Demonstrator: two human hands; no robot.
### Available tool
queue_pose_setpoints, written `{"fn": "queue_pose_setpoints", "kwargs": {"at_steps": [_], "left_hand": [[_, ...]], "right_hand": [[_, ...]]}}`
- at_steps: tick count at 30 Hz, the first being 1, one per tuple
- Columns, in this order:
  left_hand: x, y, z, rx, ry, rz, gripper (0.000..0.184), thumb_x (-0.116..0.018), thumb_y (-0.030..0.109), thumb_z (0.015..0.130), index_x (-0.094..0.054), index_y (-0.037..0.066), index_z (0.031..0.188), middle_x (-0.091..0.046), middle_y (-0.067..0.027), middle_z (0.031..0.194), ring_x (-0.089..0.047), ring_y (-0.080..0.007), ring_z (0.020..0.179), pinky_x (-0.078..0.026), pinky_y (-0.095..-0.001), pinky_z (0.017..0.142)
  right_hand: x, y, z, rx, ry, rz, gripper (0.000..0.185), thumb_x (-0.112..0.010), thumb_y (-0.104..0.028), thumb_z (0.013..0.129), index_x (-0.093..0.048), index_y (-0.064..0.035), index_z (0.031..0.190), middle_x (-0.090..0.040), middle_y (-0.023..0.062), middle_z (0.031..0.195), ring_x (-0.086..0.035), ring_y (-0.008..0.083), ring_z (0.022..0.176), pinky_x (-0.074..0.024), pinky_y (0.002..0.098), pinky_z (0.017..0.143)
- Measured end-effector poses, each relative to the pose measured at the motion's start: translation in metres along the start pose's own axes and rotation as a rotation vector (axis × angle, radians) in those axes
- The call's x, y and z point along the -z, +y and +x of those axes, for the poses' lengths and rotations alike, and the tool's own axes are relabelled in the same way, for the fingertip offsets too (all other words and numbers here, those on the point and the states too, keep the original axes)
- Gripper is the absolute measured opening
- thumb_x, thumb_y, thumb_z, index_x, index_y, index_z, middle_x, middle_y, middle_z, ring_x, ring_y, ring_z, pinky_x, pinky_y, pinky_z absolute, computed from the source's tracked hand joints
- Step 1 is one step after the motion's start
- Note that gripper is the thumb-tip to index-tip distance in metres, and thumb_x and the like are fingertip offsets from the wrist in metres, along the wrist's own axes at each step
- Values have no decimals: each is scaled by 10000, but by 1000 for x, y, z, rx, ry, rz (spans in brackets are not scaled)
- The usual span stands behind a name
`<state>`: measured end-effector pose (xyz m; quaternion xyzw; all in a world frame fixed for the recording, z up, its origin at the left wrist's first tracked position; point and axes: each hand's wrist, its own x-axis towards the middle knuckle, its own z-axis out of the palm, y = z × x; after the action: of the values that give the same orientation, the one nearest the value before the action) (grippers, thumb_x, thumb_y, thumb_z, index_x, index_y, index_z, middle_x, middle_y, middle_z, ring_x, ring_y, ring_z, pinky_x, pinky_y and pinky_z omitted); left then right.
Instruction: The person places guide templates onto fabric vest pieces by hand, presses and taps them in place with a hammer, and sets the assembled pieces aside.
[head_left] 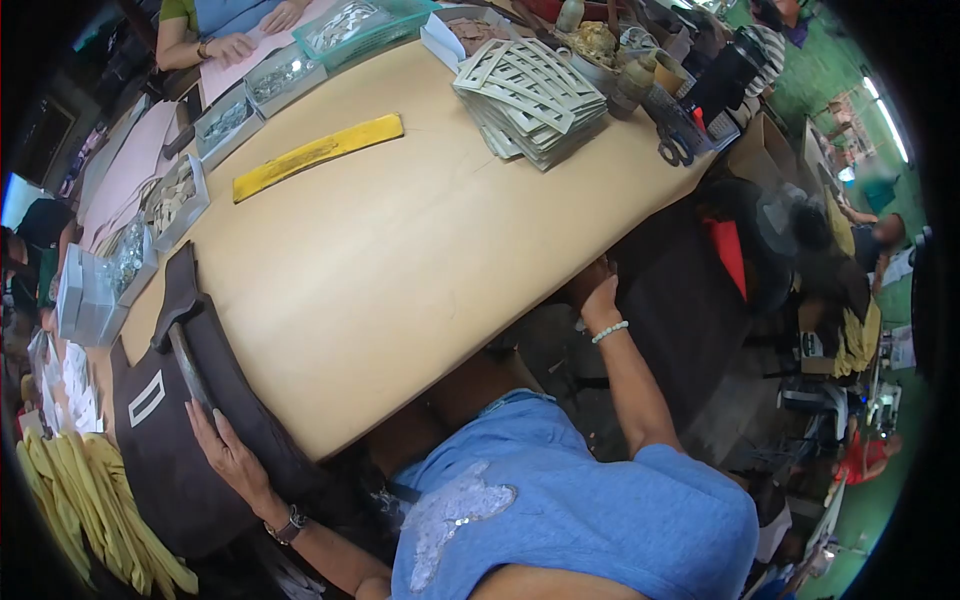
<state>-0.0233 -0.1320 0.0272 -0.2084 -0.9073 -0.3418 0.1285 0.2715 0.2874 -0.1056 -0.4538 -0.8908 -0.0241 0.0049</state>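
My left hand (230, 455), with a watch at the wrist, lies on dark brown fabric (190, 490) at the table's left end. Its fingers are stretched out, and their tips are beside the lower end of a slim grey-brown bar (187, 365). Left of the bar, a pale rectangular frame-shaped piece (147, 397) lies on the fabric. My right hand (600, 290), wearing a beaded bracelet, is down at the table's right edge. Shadow and the edge hide its fingers, so any held thing cannot be made out.
On the table (330, 270) are a yellow strip (320, 155), a stack of pale slotted pieces (530, 100) and scissors (676, 150). Boxes of small parts (285, 78) line the far left edge. Another person's hands (232, 48) rest on pink sheets. Yellow fabric (90, 500) hangs lower left.
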Motion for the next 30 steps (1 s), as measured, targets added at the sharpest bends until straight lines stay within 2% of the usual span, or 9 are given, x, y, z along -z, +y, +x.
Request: {"fn": "queue_pose_setpoints", "kwargs": {"at_steps": [5, 8, 11, 14, 17, 20, 23, 26, 30], "left_hand": [[1, 2, -1, 13, 2, -7, 449, -385, 248, 986, -411, -49, 1321, -370, -209, 1405, -348, -310, 1309, -275, -383, 1064], [1, 4, 0, 15, 5, -8, 443, -387, 246, 985, -423, -46, 1316, -373, -207, 1404, -352, -310, 1307, -278, -381, 1063], [1, 1, 0, 10, 1, -9, 440, -391, 243, 984, -427, -45, 1314, -375, -203, 1405, -353, -309, 1306, -277, -378, 1064], [0, -1, 0, 5, 3, -20, 435, -394, 238, 983, -429, -43, 1313, -375, -201, 1405, -353, -306, 1307, -277, -375, 1064], [1, 3, -1, 12, 1, -22, 431, -394, 236, 983, -432, -41, 1312, -377, -200, 1404, -354, -306, 1307, -279, -373, 1063], [1, 1, -1, 10, 4, -21, 428, -395, 234, 983, -436, -38, 1310, -378, -200, 1404, -356, -307, 1305, -283, -374, 1061], [0, 0, 0, 7, 8, -30, 430, -394, 241, 983, -439, -37, 1308, -376, -202, 1404, -359, -310, 1303, -287, -378, 1057], [0, -2, 0, 1, 5, -21, 435, -388, 249, 985, -439, -37, 1308, -372, -205, 1405, -360, -314, 1301, -288, -383, 1055], [1, -2, -1, -13, -6, -20, 441, -380, 257, 987, -436, -39, 1309, -371, -212, 1404, -360, -321, 1300, -286, -388, 1057]], "right_hand": [[-4, -2, -6, 19, 160, -48, 387, -584, -175, 800, -555, -87, 1176, -518, 143, 1177, -462, 296, 1158, -415, 527, 854], [-41, 7, -2, 154, 292, -70, 292, -604, -242, 773, -629, -90, 1021, -622, 110, 1002, -561, 294, 1000, -450, 463, 775], [-26, 3, -2, 146, 251, -100, 306, -606, -239, 769, -626, -84, 1032, -621, 124, 989, -569, 301, 981, -449, 469, 773], [-2, -11, -4, 70, -12, -74, 426, -558, -222, 837, -531, -93, 1242, -473, 97, 1304, -391, 300, 1231, -397, 525, 894], [-28, -2, 0, 228, 330, -256, 247, -590, -218, 772, -646, -87, 974, -638, 120, 940, -605, 295, 900, -468, 455, 716], [-28, -2, 5, 250, 320, -161, 206, -579, -211, 784, -657, -86, 927, -657, 116, 884, -635, 295, 835, -498, 430, 674], [-30, 6, 17, 25, -143, -64, 300, -545, -186, 821, -616, -110, 1103, -593, 102, 1153, -559, 297, 1049, -459, 439, 797], [-11, 3, 16, -8, -145, -95, 201, -557, -175, 798, -663, -115, 959, -657, 112, 989, -633, 272, 912, -495, 385, 717], [-5, 6, 14, -71, -22, 121, 168, -568, -142, 784, -673, -114, 912, -662, 150, 919, -639, 314, 882, -510, 424, 684]]}}
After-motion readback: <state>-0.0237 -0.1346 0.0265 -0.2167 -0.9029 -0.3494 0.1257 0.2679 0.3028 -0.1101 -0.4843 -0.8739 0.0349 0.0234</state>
